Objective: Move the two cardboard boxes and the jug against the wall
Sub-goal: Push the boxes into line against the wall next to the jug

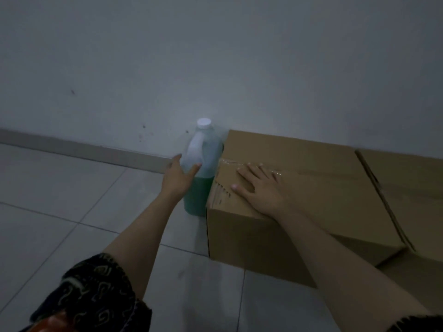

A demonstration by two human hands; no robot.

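A translucent jug (203,159) with a white cap and green liquid stands upright on the floor, close to the wall and touching the left side of a taped cardboard box (311,168). My left hand (178,176) touches the jug's left side below its handle, fingers spread, not clearly gripping. My right hand (259,185) lies flat, palm down, on the box's top near its left front corner. A second cardboard box (412,188) sits to the right of the first, also by the wall, partly cut off by the frame edge.
A pale wall (215,68) with a grey skirting board (84,149) runs across the back. The floor (60,212) is light tile. My patterned dark sleeves show at the bottom left and bottom right corners.
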